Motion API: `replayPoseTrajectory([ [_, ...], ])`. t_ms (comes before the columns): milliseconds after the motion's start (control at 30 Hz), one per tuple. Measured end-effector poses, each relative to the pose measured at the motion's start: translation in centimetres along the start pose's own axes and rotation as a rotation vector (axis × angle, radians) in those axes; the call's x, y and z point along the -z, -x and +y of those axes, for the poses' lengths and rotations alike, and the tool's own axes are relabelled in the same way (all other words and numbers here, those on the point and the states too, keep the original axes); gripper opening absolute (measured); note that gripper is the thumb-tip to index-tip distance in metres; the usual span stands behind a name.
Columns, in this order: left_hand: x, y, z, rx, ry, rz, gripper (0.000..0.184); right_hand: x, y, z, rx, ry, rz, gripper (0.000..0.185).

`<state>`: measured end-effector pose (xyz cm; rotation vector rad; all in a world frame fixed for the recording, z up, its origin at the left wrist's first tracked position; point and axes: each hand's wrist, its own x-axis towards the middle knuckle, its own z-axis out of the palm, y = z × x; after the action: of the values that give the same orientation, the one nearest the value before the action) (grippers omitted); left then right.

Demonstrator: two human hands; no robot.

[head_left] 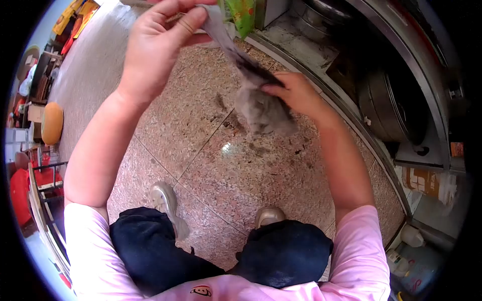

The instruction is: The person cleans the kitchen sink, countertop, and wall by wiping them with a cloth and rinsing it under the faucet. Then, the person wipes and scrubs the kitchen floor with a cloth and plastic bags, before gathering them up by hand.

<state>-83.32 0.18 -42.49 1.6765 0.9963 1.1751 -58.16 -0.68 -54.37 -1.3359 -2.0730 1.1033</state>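
A grey, dirt-stained cloth (263, 111) hangs stretched between my two hands above the tiled floor. At the top, my left hand (163, 42) pinches its upper end between thumb and fingers. Lower and to the right, my right hand (296, 93) is closed on the cloth's dark middle part, and the bunched lower part droops beside it. Dark debris (233, 123) lies scattered on the floor tiles beneath the cloth.
An open cabinet with metal pots (384, 105) runs along the right. A green packet (242, 17) is at the top. Bottles (411, 236) stand lower right. A round yellow object (52, 123) and a rack (45, 205) are at left. My shoes (168, 200) are on the floor.
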Motion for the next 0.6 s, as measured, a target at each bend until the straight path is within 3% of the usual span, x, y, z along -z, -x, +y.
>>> replayPoseTrajectory([
  [33,0.7,-0.1,-0.2,0.004,-0.022,0.054,0.028,0.9,0.5,-0.5,-0.115,-0.051,-0.033,0.027],
  [167,2.5,-0.7,-1.6,0.053,0.009,0.153,0.024,3.4,3.7,-3.1,0.056,-0.124,0.302,0.029],
  [233,2.4,-1.2,-0.9,-0.022,-0.025,0.169,0.024,5.2,4.7,-4.6,0.099,-0.093,0.364,0.029],
  [367,0.4,-1.8,-0.6,-0.143,-0.13,0.1,0.028,8.8,5.0,-4.7,-0.025,0.095,0.457,0.027],
  [433,-0.5,-2.5,-0.9,-0.051,0.049,0.086,0.031,9.4,5.4,-5.5,-0.075,0.111,0.504,0.026],
  [467,-0.4,-3.3,-0.9,0.001,0.097,0.089,0.031,9.8,5.7,-4.9,0.011,-0.011,0.461,0.026],
  [567,-1.5,-3.6,0.1,0.028,0.104,0.107,0.024,10.8,6.1,-3.4,0.037,0.345,0.253,0.03],
  [600,-1.5,-4.0,-0.5,0.035,0.049,0.142,0.023,11.8,6.0,-2.3,0.079,0.601,0.238,0.032],
])
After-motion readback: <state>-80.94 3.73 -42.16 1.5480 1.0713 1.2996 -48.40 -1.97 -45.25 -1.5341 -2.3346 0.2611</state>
